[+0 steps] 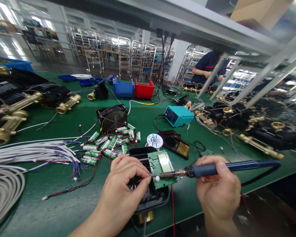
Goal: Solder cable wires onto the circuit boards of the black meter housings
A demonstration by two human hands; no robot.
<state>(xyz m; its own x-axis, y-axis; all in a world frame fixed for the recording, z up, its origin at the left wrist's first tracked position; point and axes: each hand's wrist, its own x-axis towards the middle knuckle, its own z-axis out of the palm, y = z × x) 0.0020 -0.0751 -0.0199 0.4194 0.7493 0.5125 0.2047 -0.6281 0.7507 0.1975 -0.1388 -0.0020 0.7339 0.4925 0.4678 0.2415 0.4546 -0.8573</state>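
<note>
My right hand point(218, 191) is wrapped round the dark blue handle of a soldering iron point(209, 169). The iron points left, and its tip is at the left part of a green circuit board point(166, 182) with a pale display. Thumb and forefinger of my left hand point(123, 184) pinch thin wire ends point(150, 175) at the board's left edge, close to the iron's tip. Whether the tip touches the wires is too small to tell. Beneath the board lies an open black housing point(160, 200), partly hidden by my left hand and the board.
Behind the board are a solder spool point(155, 141), an iron stand with a sponge point(182, 148) and a teal soldering station point(179, 116). Green batteries point(112, 143), a fan point(112, 118) and white cables point(44, 153) lie left. Brass-fitted units line both sides. A person point(204, 67) stands beyond.
</note>
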